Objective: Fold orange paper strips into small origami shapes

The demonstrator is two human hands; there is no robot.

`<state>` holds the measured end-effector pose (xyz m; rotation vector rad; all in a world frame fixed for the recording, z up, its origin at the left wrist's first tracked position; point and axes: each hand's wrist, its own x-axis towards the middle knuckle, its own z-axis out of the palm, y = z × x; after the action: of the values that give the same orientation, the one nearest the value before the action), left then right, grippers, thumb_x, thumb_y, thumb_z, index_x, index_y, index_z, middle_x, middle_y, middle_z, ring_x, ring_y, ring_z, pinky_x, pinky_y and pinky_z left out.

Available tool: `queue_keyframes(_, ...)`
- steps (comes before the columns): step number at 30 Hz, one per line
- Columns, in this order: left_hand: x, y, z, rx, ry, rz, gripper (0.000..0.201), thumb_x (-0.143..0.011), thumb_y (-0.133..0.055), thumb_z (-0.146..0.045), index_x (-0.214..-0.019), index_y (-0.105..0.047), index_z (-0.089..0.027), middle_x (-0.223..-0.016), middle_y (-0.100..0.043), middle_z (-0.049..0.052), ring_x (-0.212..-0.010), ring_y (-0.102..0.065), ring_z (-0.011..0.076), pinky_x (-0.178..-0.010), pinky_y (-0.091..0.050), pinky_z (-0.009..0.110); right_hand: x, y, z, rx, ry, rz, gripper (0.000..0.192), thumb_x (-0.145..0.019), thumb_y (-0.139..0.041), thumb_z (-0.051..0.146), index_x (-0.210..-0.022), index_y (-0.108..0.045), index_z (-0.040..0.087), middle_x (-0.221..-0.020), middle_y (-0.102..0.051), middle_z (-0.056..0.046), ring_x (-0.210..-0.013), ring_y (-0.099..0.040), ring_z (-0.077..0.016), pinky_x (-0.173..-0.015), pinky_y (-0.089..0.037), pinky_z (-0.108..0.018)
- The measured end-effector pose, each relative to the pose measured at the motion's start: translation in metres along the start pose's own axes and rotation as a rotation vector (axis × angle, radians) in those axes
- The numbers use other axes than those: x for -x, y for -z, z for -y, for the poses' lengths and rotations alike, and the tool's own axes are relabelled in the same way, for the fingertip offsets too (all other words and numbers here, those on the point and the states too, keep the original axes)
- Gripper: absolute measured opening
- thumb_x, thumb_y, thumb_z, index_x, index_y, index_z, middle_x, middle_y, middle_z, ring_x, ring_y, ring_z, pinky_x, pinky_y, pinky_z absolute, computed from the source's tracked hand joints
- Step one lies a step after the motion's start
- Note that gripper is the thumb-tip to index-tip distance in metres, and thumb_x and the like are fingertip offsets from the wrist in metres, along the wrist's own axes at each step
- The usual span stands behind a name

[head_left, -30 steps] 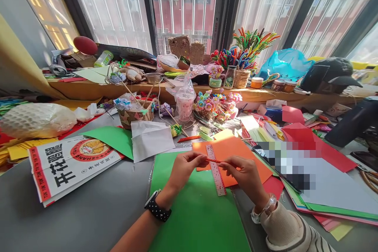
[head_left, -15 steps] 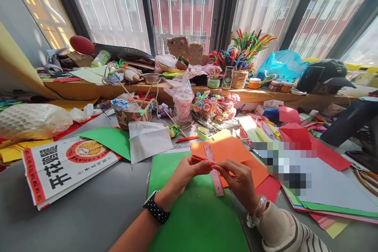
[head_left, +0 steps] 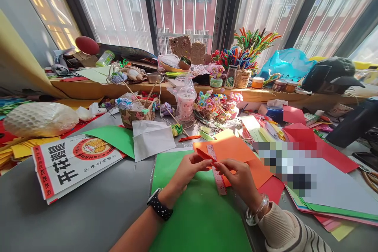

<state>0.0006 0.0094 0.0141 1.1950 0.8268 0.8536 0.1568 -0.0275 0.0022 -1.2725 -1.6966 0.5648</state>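
The left hand (head_left: 189, 171) and right hand (head_left: 238, 175) pinch the two ends of a small, narrow red paper strip (head_left: 206, 155), fingers closed on it, just above the green paper sheet (head_left: 197, 216) on the grey worktop (head_left: 88, 212). The strip looks partly folded, no finished shape yet — the orange paper sheet (head_left: 236, 151) and pink plastic ruler (head_left: 217, 169) lie beneath, untouched.

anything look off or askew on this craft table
Nothing looks spilled or damaged. The desk is cluttered, and the ruler lies slanted across the orange paper, partly under both hands' fingers, which pinch a small red strip.
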Motion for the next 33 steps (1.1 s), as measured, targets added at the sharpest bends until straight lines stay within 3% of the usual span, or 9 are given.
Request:
queue_keyframes(5,-0.001,0.001,0.003,0.008,-0.021,0.018,0.025,-0.068,-0.058,-0.032,-0.085,-0.062,-0.013,-0.082,-0.064,0.006,-0.079,-0.056,0.0170,-0.072,-0.044,0.027,0.001,-0.004,0.001,-0.134,-0.147,0.154,0.035,-0.080,-0.042,0.038,-0.059,-0.058,0.015,-0.050,-0.057,-0.001,-0.047,-0.054,-0.0120,-0.044,-0.041,-0.020)
queue_keyframes(10,-0.001,-0.001,0.003,-0.060,-0.013,-0.029,0.025,-0.067,-0.057,-0.037,-0.071,-0.061,-0.012,-0.069,-0.061,0.003,-0.067,-0.055,0.0144,-0.066,-0.043,0.025,0.002,-0.006,0.001,-0.167,-0.161,0.270,0.039,-0.080,-0.040,0.040,-0.054,-0.055,0.014,-0.046,-0.053,0.001,-0.041,-0.049,-0.0096,-0.040,-0.037,-0.019)
queue_keyframes(17,-0.001,-0.002,0.007,-0.319,-0.018,0.033,0.034,-0.062,-0.059,-0.042,-0.053,-0.052,-0.011,-0.049,-0.042,-0.004,-0.047,-0.036,0.0058,-0.045,-0.025,0.018,-0.001,-0.003,-0.001,-0.201,-0.196,0.113,0.034,-0.077,-0.045,0.042,-0.058,-0.052,0.015,-0.050,-0.050,0.001,-0.045,-0.048,-0.0095,-0.043,-0.038,-0.019)
queue_keyframes(25,-0.001,-0.002,0.010,-0.436,0.026,0.201,0.040,-0.062,-0.057,-0.046,-0.047,-0.039,-0.013,-0.047,-0.027,-0.007,-0.046,-0.023,0.0049,-0.042,-0.013,0.021,0.000,-0.001,0.000,-0.310,-0.243,0.033,0.026,-0.074,-0.049,0.039,-0.061,-0.050,0.017,-0.050,-0.043,0.005,-0.045,-0.041,-0.0079,-0.043,-0.033,-0.018)
queue_keyframes(30,0.001,-0.003,0.007,-0.456,0.060,0.233,0.043,-0.061,-0.057,-0.047,-0.045,-0.034,-0.014,-0.045,-0.024,-0.008,-0.044,-0.020,0.0043,-0.041,-0.011,0.021,-0.002,0.001,0.001,-0.361,-0.297,0.082,0.028,-0.070,-0.054,0.039,-0.057,-0.048,0.016,-0.048,-0.041,0.005,-0.044,-0.037,-0.0068,-0.041,-0.030,-0.018)
queue_keyframes(33,0.001,-0.002,0.006,-0.426,0.066,0.229,0.038,-0.061,-0.058,-0.044,-0.047,-0.042,-0.013,-0.045,-0.032,-0.007,-0.043,-0.026,0.0042,-0.040,-0.015,0.019,-0.003,0.003,0.000,-0.350,-0.318,0.039,0.030,-0.069,-0.056,0.039,-0.053,-0.046,0.016,-0.046,-0.041,0.005,-0.043,-0.037,-0.0070,-0.041,-0.030,-0.019)
